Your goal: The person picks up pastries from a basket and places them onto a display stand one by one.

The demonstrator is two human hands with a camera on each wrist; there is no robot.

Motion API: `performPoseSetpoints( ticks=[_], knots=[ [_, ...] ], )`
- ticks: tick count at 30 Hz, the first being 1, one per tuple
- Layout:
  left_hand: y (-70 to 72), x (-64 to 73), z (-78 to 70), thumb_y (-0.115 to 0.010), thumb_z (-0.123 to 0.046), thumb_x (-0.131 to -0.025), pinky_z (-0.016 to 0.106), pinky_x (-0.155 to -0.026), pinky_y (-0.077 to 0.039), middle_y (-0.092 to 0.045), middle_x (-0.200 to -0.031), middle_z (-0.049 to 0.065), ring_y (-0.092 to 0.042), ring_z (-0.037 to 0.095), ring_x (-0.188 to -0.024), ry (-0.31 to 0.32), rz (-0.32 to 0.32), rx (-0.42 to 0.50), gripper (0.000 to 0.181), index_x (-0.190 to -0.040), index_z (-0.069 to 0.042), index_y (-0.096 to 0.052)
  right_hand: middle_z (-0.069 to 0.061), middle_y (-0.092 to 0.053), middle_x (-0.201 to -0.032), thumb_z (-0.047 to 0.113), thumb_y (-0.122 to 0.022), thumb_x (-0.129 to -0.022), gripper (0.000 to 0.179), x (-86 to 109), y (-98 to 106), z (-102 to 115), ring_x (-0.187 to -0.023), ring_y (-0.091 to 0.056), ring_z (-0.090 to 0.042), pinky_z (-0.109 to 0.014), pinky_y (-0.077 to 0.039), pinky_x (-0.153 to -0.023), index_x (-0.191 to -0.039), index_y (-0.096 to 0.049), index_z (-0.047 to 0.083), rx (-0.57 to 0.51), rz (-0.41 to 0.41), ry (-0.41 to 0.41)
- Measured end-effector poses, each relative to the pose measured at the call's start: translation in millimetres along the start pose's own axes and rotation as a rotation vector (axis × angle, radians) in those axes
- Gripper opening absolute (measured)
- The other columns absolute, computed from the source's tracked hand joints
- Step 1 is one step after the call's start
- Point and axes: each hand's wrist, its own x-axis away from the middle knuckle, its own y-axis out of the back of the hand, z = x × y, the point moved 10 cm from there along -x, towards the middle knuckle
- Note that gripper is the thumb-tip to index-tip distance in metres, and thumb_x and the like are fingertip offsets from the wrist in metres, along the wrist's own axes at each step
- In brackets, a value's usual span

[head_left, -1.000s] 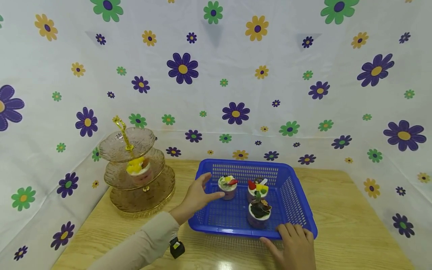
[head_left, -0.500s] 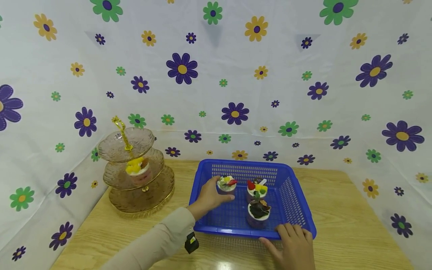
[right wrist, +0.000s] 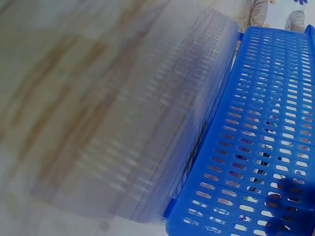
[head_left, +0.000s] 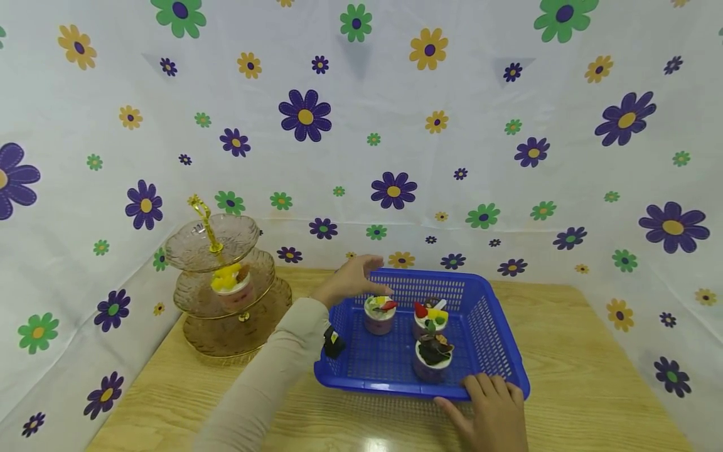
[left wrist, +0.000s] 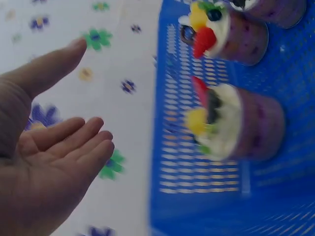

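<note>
My left hand [head_left: 354,279] hovers over the back left of the blue plastic basket [head_left: 390,385], thumb and fingers spread with nothing between them. Just below it stands a dessert cup [head_left: 380,319] topped with cream, yellow fruit and a strawberry piece. In the left wrist view this dessert cup [left wrist: 258,123] is apart from the fingers. Over the basket's front right rim curl the fingers of my right hand [head_left: 496,411], with the thumb outside. Beside that hand, inside the basket, are a dark-topped cup [head_left: 432,363] and a fruit-topped cup [head_left: 430,323]. The right wrist view does not clearly show the hand.
A three-tier tray stand [head_left: 237,339] with a gold handle is at the left. Its middle tier bears a dessert cup [head_left: 234,294] with yellow topping. Behind the wooden table [head_left: 587,376] hangs a flower-print cloth [head_left: 361,157].
My left hand reached right, down to the strawberry-topped cup, then rose and moved back from it, carrying nothing. The cup stays in the basket. My right hand has kept its place on the rim.
</note>
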Motion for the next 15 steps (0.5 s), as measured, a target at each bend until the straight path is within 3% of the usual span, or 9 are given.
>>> performPoseSetpoints(
  ticks=[8,13,15],
  knots=[
    [-21.2,-12.7,62.1,-0.082,-0.008,-0.074,0.046,-0.111,-0.031,-0.041,-0.147,0.019,-0.036,0.034,-0.137,0.13,0.015,-0.01,0.083,-0.143,0.004,-0.038,-0.005,-0.059,-0.082,0.065,-0.071,-0.071,0.053,1.9,1,1,-0.084,-0.055,-0.03,-0.05,-0.038,-0.077,-0.08,-0.06,0.014,-0.013,-0.036,0.02],
    [-31.8,-14.7,82.8,-0.081,-0.005,-0.071,0.046,-0.112,-0.031,-0.041,-0.146,0.022,-0.036,0.035,-0.136,0.171,0.007,0.013,0.084,-0.142,0.006,-0.038,-0.005,-0.06,-0.082,0.066,-0.069,-0.072,0.053,1.0,0,1,-0.085,-0.056,-0.031,-0.05,-0.039,-0.078,-0.081,-0.061,0.014,-0.003,-0.006,0.001],
    [-34.1,-16.5,87.3,-0.082,-0.003,-0.069,0.046,-0.11,-0.034,-0.046,-0.142,0.023,-0.042,0.035,-0.131,0.174,-0.008,-0.007,0.084,-0.14,0.008,-0.04,-0.004,-0.06,-0.082,0.066,-0.069,-0.072,0.053,0.6,0,1,-0.085,-0.056,-0.031,-0.05,-0.039,-0.078,-0.08,-0.061,0.015,-0.002,0.0,-0.002]
  ],
)
